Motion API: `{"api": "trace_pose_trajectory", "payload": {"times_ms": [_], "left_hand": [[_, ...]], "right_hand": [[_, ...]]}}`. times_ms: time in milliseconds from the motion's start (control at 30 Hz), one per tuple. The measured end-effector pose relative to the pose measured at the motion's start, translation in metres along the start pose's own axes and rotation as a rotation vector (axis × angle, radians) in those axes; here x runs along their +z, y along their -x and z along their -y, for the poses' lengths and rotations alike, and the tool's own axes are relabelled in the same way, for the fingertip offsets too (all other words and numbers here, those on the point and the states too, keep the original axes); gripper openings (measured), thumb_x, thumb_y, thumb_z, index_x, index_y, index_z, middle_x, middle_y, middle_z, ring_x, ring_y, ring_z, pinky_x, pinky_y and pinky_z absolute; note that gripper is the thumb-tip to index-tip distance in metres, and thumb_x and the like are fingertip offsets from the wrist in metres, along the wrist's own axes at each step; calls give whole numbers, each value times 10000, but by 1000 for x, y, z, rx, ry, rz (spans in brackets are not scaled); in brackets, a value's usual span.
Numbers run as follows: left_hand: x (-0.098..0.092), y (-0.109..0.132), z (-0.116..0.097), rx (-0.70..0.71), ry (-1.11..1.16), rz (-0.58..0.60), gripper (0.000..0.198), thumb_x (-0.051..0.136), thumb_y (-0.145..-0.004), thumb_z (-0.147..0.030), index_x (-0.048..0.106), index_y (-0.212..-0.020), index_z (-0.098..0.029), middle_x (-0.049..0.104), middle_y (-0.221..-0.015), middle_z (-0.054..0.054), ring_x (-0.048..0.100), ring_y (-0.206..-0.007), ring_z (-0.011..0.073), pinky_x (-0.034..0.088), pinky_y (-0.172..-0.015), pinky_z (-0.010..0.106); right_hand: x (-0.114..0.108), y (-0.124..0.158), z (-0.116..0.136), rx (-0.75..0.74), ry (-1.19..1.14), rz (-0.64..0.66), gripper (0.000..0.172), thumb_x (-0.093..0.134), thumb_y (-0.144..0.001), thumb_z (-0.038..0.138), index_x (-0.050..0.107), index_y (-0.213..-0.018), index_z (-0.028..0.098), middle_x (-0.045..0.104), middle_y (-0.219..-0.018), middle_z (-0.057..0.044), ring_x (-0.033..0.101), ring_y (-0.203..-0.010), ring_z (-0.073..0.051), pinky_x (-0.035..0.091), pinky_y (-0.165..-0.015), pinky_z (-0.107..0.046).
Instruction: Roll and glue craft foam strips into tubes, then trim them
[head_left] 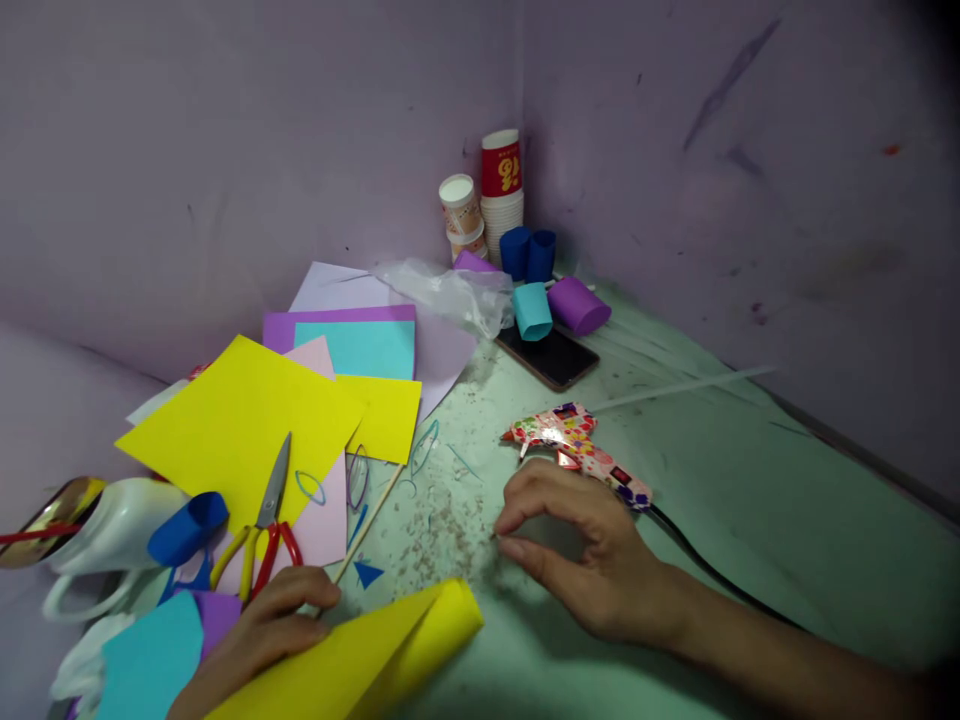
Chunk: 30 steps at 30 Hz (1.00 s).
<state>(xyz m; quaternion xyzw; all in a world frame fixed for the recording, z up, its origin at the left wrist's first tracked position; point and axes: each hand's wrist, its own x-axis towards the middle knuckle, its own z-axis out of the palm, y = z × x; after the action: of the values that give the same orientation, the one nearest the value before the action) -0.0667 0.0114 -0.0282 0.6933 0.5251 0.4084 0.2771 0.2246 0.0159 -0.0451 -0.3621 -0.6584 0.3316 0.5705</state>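
Note:
My left hand (274,635) is closed at the lower left, with a thin wooden stick (370,522) running out from between its fingers and thumb. Directly beside it, a partly rolled yellow sheet (375,655) lies at the front; whether the hand touches it I cannot tell. My right hand (581,555) is in a pinch above the table, thumb and forefinger almost meeting. Anything between those fingertips is too small to make out. Just behind the right hand rests a flower-patterned glue gun (574,440), its nozzle pointing left.
Scissors (271,500) lie on a yellow sheet (247,410) among coloured sheets. A white mug (124,530) lies left, by a blue paper tube (187,530). At the back are a phone (559,358), stacked paper cups (502,205) and a purple tube (579,306). A black cord (705,560) trails right.

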Motion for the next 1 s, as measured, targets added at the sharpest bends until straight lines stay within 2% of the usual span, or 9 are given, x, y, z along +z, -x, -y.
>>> {"api": "trace_pose_trajectory", "payload": {"times_ms": [67, 133, 267, 367, 500, 667, 767, 867, 1000], "left_hand": [[10, 5, -5, -97, 16, -161, 401, 570, -683, -635, 704, -569, -276, 696, -690, 26, 646, -687, 220, 547, -628, 310], [18, 12, -10, -176, -33, -270, 270, 626, -691, -492, 701, -616, -244, 686, -671, 20, 619, -619, 207, 519, -508, 288], [26, 17, -28, -311, -58, -300, 104, 697, -577, -260, 700, -662, -201, 675, -661, 0, 601, -600, 175, 440, -435, 215], [27, 6, -46, -461, 2, -306, 183, 677, -606, -346, 681, -702, -191, 665, -627, -14, 593, -568, 163, 447, -460, 218], [26, -17, -62, -434, -199, -95, 122, 633, -592, -306, 626, -609, -186, 601, -533, -32, 538, -498, 155, 393, -447, 236], [44, -30, -78, -333, -397, 46, 55, 546, -620, -198, 549, -566, -190, 543, -520, -23, 498, -509, 158, 344, -487, 258], [53, -23, -81, -303, -307, 103, 131, 556, -700, -302, 551, -639, -185, 554, -575, -18, 500, -507, 143, 354, -476, 250], [51, -14, -72, -295, -2, 209, 379, 461, -804, -510, 574, -918, -166, 563, -601, -16, 516, -509, 139, 390, -466, 241], [39, -5, -48, -309, 269, 136, 518, 389, -841, -558, 511, -1098, -125, 590, -674, 14, 512, -520, 128, 397, -473, 236]], "right_hand": [[-1, 1, 1, -7, 5, 4, 84, 673, -750, 159, 637, -826, 153, 605, -768, -33, 575, -751, -148, 465, -704, -282], [-1, 2, 2, 23, 21, 41, 226, 718, -729, 264, 633, -904, 148, 612, -866, -63, 581, -833, -182, 468, -768, -318], [3, 6, 1, 38, 63, 114, 505, 759, -685, 342, 556, -1103, 143, 594, -1038, -114, 568, -965, -229, 465, -849, -361], [8, 11, 3, -91, 98, 61, 424, 747, -698, 257, 545, -1060, 168, 594, -993, -94, 573, -928, -217, 477, -812, -345], [17, 15, 4, -245, 110, 73, 360, 732, -714, 250, 550, -1021, 206, 596, -934, -70, 580, -885, -215, 482, -789, -353], [38, 16, -3, -98, 151, 236, 852, 808, -551, 492, 406, -1248, 212, 565, -1148, -124, 561, -992, -267, 474, -837, -406], [48, 14, -3, 48, 135, 261, 734, 807, -594, 373, 439, -1208, 210, 589, -1128, -95, 580, -962, -239, 480, -820, -375], [51, 6, 3, 144, 95, 262, 518, 733, -675, 234, 495, -1134, 211, 624, -1068, -53, 594, -941, -207, 478, -826, -346], [49, -4, 4, 109, 158, 251, 508, 723, -653, 205, 521, -1119, 192, 627, -1090, -69, 583, -989, -231, 454, -878, -378]]}}
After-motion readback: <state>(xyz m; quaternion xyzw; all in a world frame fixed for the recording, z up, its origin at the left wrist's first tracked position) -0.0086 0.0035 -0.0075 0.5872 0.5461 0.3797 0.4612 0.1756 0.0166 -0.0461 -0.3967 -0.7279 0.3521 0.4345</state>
